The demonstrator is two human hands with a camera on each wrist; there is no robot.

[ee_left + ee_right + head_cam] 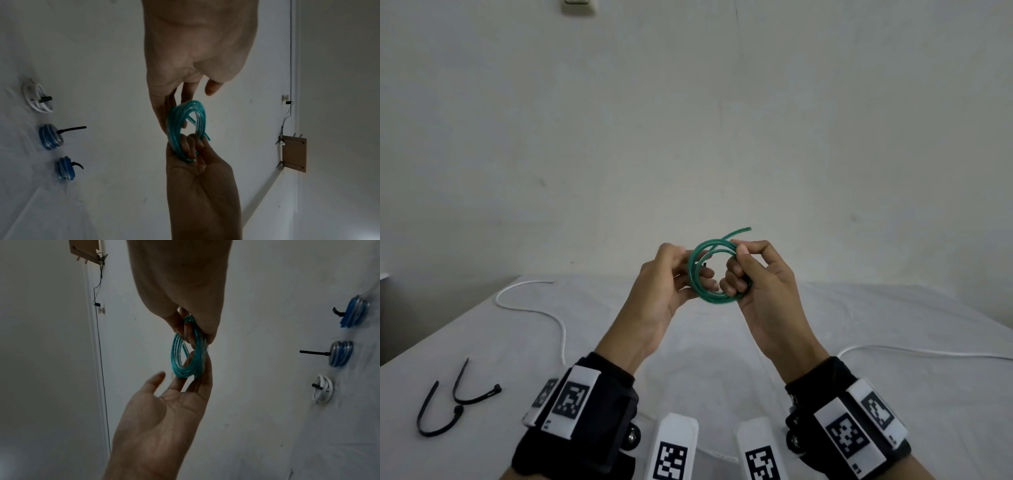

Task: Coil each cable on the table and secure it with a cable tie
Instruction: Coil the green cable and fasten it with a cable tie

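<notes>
A green cable [709, 299], wound into a small coil, is held up in the air above the table. My right hand [738, 269] grips the coil's right side with curled fingers and thumb. My left hand [681, 270] lays nearly straight fingers against the coil's left side, its thumb lifted off. In the left wrist view the coil [174, 123] hangs between the left hand [180, 78] above and the right hand [191, 146] below. From the right wrist the coil [176, 356] sits under the right hand [205, 324], and the left hand [174, 394] shows an open palm. One cable end [743, 230] sticks out up and to the right.
A loose white cable [530, 308] curves across the left of the cloth-covered table [705, 359], and another white cable [928, 353] lies at the right. Two black cable ties [434, 418] [472, 394] lie near left. Tied coils lie farther off: white [38, 97], blue [50, 136], blue [65, 168].
</notes>
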